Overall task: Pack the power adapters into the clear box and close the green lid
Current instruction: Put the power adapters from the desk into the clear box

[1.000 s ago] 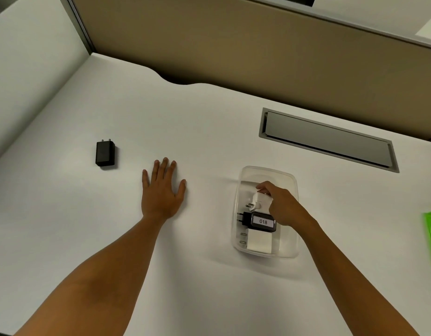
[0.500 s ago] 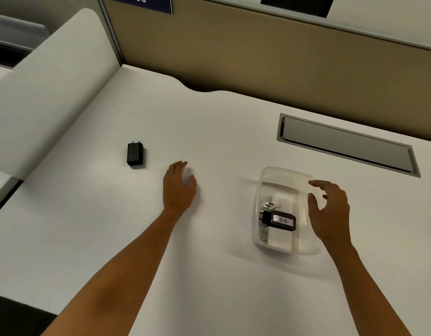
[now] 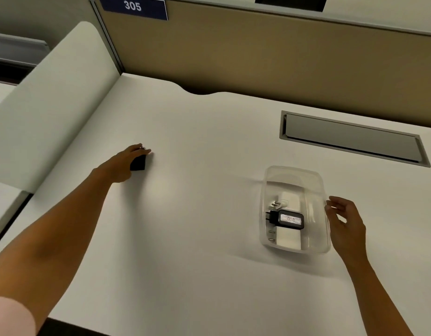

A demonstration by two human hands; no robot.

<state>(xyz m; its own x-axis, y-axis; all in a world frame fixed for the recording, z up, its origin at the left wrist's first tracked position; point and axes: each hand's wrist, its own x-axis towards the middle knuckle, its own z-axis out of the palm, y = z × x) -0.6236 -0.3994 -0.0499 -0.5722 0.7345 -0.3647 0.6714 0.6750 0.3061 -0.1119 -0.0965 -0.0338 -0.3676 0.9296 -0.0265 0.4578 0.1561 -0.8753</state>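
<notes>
Here a white desk (image 3: pixel 197 214) fills most of the frame, backed by a tan partition (image 3: pixel 258 57) along the top and a pale side panel (image 3: pixel 52 105) at the left. A blue sign reading 305 (image 3: pixel 133 7) hangs at the upper left, and a grey cable hatch (image 3: pixel 352 139) is set into the desk at the upper right.

The left hand (image 3: pixel 123 161) reaches far out at centre left, arm nearly straight, fingers curled over a small black adapter (image 3: pixel 138 163) on the desk; whether it is truly gripped cannot be told. The right hand (image 3: pixel 346 221) sits at the right, fingers spread and loosely bent, holding nothing, fingertips (image 3: pixel 329 204) just at the right rim of the clear box (image 3: pixel 294 173).

The box stands lidless at centre right. Inside lie a white adapter (image 3: pixel 286 202) with pins pointing left, a black adapter with a label (image 3: pixel 288 219) below it, and a white block (image 3: pixel 288 237) nearest the bottom.
</notes>
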